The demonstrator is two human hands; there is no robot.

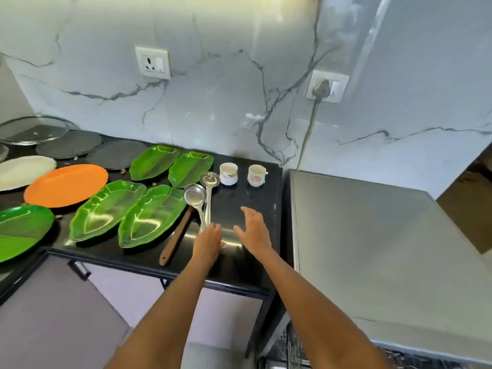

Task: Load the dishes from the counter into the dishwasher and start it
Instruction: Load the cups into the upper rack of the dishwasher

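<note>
Head view, items as they stand:

- Black counter (255, 209): carries all the dishes; the wall behind is marbled grey.
- Left hand (206, 243): back of the hand up, fingers bent down over the handle ends of the two steel ladles; whether they actually grip the handles I cannot tell.
- Right hand (254, 230): just right of the left hand, over bare counter, fingers straight and spread, holding nothing.
- Two steel ladles (205, 198): side by side, bowls toward the wall, handles running to the left hand.
- Wooden-handled utensil (175, 235): lies slanted just left of the ladles, its head hidden under a green dish.
- Four green leaf-shaped dishes (151, 217): two near the counter edge, two behind them nearer the wall.
- Orange plate (66, 185): left of the leaf dishes, flat.
- White plate (25, 171): behind the orange plate, partly covered by it.
- Round green plate (21, 230): far left, cut by the frame edge.
- Two white cups (229, 174): upright, near the wall, a little apart from each other.
- Dark round plates (69, 143): at the back left, flat.
- Glass lid (32, 129): far back left corner.
- Dishwasher (372, 235): right of the counter, grey top; a wire rack (295, 350) shows below at the bottom edge.
- Wall sockets (153, 62): one bare, one with a plug and cord.
</note>
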